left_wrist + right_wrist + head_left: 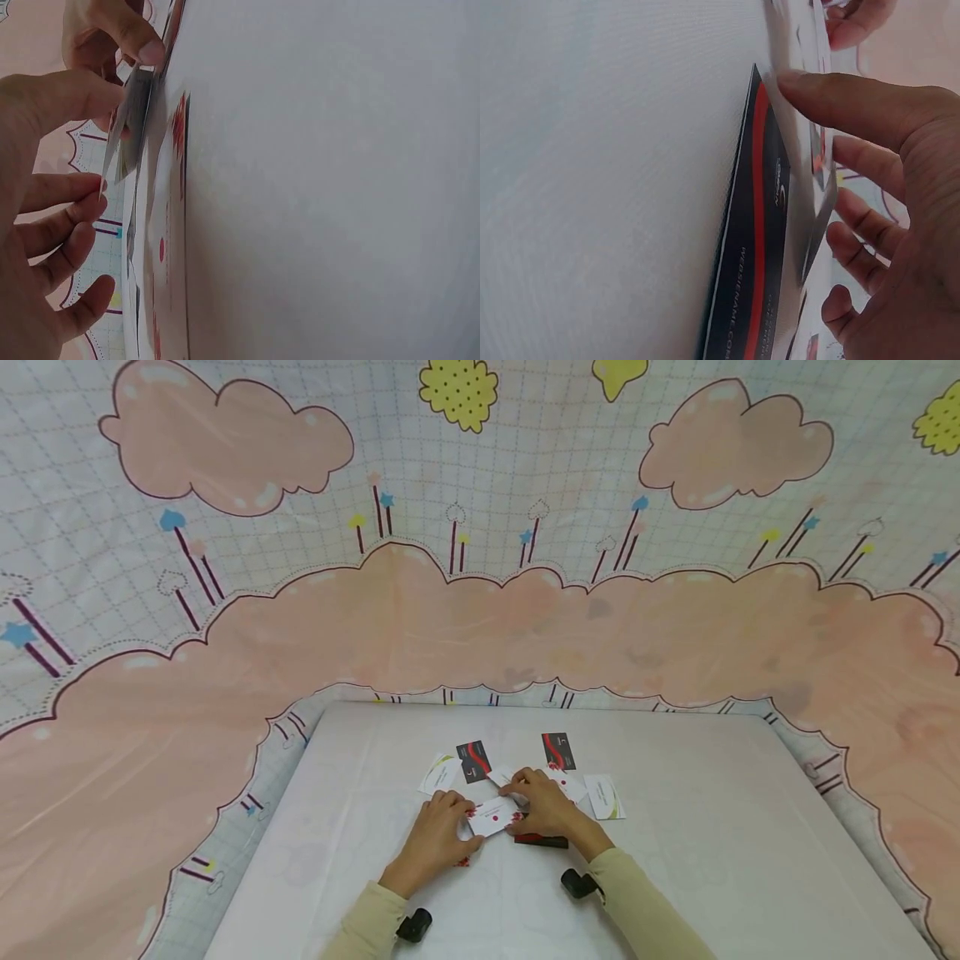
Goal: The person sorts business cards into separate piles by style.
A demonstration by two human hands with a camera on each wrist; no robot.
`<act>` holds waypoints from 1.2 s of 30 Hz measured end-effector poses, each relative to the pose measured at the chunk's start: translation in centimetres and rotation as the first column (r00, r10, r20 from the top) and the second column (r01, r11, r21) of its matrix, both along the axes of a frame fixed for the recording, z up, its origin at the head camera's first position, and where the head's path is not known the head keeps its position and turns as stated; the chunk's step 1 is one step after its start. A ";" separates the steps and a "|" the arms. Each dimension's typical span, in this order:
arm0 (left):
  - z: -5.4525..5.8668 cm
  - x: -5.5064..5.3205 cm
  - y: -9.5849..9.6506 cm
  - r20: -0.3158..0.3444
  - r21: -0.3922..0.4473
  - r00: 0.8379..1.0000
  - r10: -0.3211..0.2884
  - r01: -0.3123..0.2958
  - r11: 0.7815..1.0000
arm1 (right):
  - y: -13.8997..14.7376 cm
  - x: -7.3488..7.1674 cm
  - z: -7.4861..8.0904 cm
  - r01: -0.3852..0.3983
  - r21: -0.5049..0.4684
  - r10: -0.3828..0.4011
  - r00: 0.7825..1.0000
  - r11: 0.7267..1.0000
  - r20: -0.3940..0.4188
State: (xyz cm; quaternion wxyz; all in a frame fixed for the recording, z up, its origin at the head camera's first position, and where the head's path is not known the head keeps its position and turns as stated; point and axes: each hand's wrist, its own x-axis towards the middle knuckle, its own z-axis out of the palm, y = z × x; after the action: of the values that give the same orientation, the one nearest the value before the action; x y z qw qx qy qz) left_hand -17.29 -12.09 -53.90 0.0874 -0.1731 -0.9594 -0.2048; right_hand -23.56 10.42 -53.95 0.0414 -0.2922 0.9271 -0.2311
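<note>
A white business card (495,817) with red marks is raised a little above the white table, between both hands. My left hand (435,837) pinches its left end; in the left wrist view its thumb (97,96) and fingertips bracket the card's thin edge. From the other side, my right hand (546,806) holds the right end with thumb and fingers. Below the right hand lies a black business card (757,225) with a red stripe. Another white card with red print (169,240) lies under the left hand, mostly covered in the head view.
Beyond the hands lie black-and-red cards (473,762) (558,751) and white cards with green curves (441,773) (604,797). More white cards with red print (567,783) sit partly behind the right hand. A cloud-patterned curtain (525,635) surrounds the table (712,860).
</note>
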 end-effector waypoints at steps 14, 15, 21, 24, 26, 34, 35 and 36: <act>0.3 -0.5 -1.0 0.041 0.049 0.997 -0.062 0.060 0.997 | 0.5 0.9 0.9 0.013 -0.051 -0.012 1.000 0.999 0.027; 0.5 -0.5 -1.1 0.046 0.056 0.996 -0.072 0.069 0.996 | 0.6 1.0 1.1 0.013 -0.052 -0.011 0.999 0.999 0.030; 1.8 -0.5 -2.0 0.104 0.145 0.983 -0.148 0.132 0.981 | 1.0 1.7 1.9 -0.009 -0.086 0.013 0.999 0.996 0.044; 2.3 -0.4 -2.4 0.115 0.167 0.979 -0.170 0.150 0.975 | 1.0 1.9 2.1 -0.015 -0.106 0.018 0.999 0.994 0.034; 2.5 -0.3 -2.5 0.118 0.175 0.976 -0.181 0.159 0.972 | 1.0 2.1 2.2 -0.012 -0.117 0.016 0.999 0.993 0.034; 2.9 0.0 -3.2 0.152 0.235 0.970 -0.187 0.148 0.961 | 0.8 3.0 2.7 -0.025 -0.155 0.033 0.998 0.988 0.046; 2.9 0.0 -3.3 0.150 0.235 0.971 -0.188 0.150 0.960 | 0.7 3.1 2.7 -0.025 -0.157 0.032 0.999 0.987 0.041; 2.9 -0.1 -3.3 0.146 0.231 0.971 -0.187 0.150 0.961 | 0.7 3.1 2.7 -0.022 -0.160 0.028 0.999 0.987 0.040</act>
State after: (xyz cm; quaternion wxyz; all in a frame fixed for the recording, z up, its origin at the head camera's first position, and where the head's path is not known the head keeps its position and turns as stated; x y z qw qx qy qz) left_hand -17.34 -15.42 -51.03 0.0077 -0.2262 -0.9167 -0.3293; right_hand -20.48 11.11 -51.24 0.0405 -0.3011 0.9008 -0.3104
